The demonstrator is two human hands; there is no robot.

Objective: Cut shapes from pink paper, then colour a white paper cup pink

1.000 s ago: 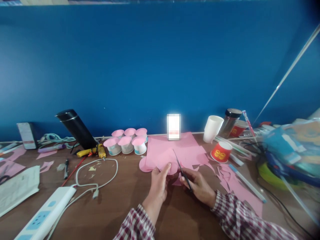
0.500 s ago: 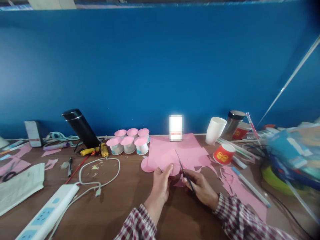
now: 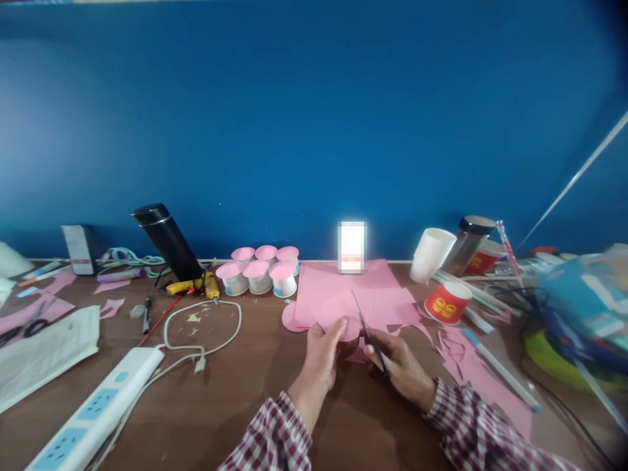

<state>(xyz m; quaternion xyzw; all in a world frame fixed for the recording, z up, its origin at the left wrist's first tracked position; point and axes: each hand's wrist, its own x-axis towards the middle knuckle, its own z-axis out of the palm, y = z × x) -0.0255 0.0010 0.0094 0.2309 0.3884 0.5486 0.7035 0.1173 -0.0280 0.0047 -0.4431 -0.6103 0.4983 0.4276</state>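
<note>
Between thumb and fingers, my left hand [image 3: 321, 356] pinches a rounded piece of pink paper [image 3: 349, 329]. My right hand [image 3: 402, 366] is closed around dark-handled scissors [image 3: 375, 340], whose blades point up and away beside the right edge of that piece. Whether the blades touch the paper I cannot tell. Behind the hands lies a large sheet of pink paper [image 3: 324, 284], with a pink paper disc [image 3: 291, 318] partly under its left edge. Several small cups topped with pink paper [image 3: 256, 278] stand in two rows left of the sheet.
At the right are a red paper cup [image 3: 448, 302], stacked white cups [image 3: 432, 255], a lidded jar [image 3: 468, 245] and pink offcuts [image 3: 490, 379]. Leftward lie a power strip [image 3: 98, 409], a yellow glue gun [image 3: 196, 285], a black bottle [image 3: 169, 242] and other scissors [image 3: 32, 326].
The camera view has shifted slightly, so the table things sit a little further right and higher. Both hands keep their holds on the paper and the scissors.
</note>
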